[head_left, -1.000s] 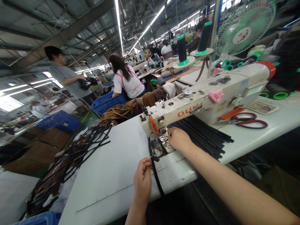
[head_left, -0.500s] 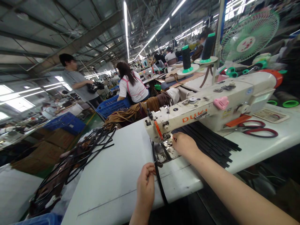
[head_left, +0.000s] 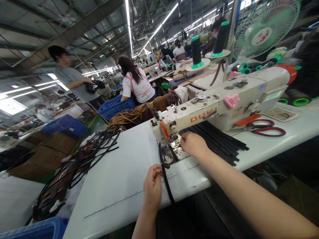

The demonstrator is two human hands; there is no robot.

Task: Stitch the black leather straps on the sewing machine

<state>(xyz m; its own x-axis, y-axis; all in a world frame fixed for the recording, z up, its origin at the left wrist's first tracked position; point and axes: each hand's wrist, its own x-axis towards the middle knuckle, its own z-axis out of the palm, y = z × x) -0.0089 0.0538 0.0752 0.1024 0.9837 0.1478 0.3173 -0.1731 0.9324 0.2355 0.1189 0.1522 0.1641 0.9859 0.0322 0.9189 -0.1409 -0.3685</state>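
A black strap (head_left: 168,186) runs from the surface's (head_left: 117,176) near edge to the sewing machine's (head_left: 219,106) left end. The left hand (head_left: 152,186), fingers curled, touches its left side; the right hand (head_left: 194,144) bends beside the needle area. Whether either grips anything, I cannot tell.

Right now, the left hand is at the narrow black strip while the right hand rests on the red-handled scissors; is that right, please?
Not quite: the right hand is beside the needle end of the sewing machine, apart from the red-handled scissors, as the head view shows. The left hand is indeed at the narrow black strip.
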